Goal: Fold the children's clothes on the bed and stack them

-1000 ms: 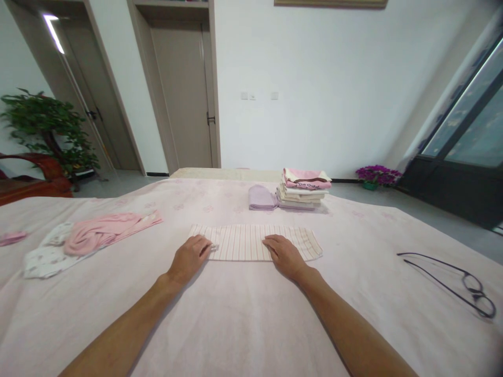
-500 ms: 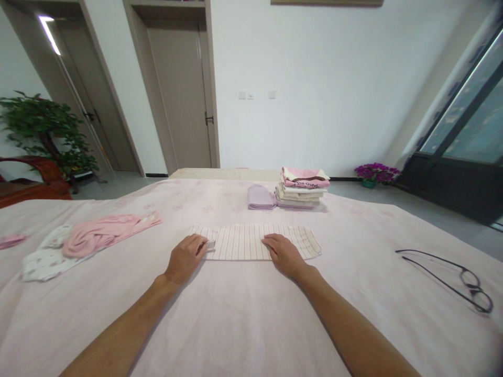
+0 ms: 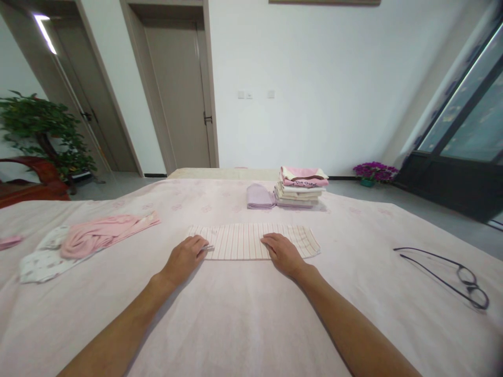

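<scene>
My left hand pinches the striped cloth's near edge, my right hand lies open and flat on it, pinning the fold against the bed.

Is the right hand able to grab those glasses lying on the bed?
Probably yes. The right hand rests on the striped cloth, and the glasses lie off to its right on the bed with only bare sheet between them, though it looks like a long stretch.
</scene>
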{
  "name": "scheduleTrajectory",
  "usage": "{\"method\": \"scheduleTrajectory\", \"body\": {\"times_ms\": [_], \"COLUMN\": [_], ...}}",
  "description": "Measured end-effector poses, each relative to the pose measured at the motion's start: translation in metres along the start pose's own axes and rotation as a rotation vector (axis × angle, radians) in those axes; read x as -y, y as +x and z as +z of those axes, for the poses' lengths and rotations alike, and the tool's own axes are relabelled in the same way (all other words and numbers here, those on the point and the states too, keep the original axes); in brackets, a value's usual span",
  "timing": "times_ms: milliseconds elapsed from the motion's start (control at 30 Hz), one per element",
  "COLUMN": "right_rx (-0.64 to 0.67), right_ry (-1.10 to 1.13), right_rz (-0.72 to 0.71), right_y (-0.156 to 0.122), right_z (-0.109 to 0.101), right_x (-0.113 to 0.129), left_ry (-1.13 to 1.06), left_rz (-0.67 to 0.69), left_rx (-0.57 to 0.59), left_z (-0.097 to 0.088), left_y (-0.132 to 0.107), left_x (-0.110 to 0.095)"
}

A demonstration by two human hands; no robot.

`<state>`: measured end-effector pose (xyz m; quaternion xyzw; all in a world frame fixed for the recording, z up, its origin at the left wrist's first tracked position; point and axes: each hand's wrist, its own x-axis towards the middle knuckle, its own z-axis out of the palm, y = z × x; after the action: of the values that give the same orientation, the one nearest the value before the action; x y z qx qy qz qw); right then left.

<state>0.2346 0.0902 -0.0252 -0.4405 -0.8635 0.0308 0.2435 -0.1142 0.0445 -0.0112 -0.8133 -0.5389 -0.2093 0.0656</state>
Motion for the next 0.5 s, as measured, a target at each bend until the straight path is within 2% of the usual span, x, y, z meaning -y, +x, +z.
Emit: {"method": "scheduleTrajectory", "body": {"times_ms": [133, 233, 300, 400, 500], "right_rx": [-0.027, -0.090, -0.067, 0.114, 0.183], "right_ry": [0.044, 0.207, 0.443, 0.923, 1.212], "right_rz": [-0.003, 0.080, 0.224, 0.534, 0.650], "right_y": [0.000, 0.009, 0.020, 0.042, 0.064], "right_z": [-0.001, -0.002, -0.002, 0.002, 0.011], "right_x": [0.002, 0.015, 0.031, 0.060, 0.084], "left_ry": [0.026, -0.027, -0.054, -0.079, -0.089], "left_rz": [-0.059, -0.082, -0.083, -0.071, -0.064], "left_rx": [-0.107, -0.219, -0.257, -0.270, -0.274], "left_z": [0.008, 0.013, 0.013, 0.010, 0.007], "left_y": [0.003, 0.007, 0.009, 0.013, 0.016], "left_x": [-0.002, -0.004, -0.007, -0.014, -0.023]}}
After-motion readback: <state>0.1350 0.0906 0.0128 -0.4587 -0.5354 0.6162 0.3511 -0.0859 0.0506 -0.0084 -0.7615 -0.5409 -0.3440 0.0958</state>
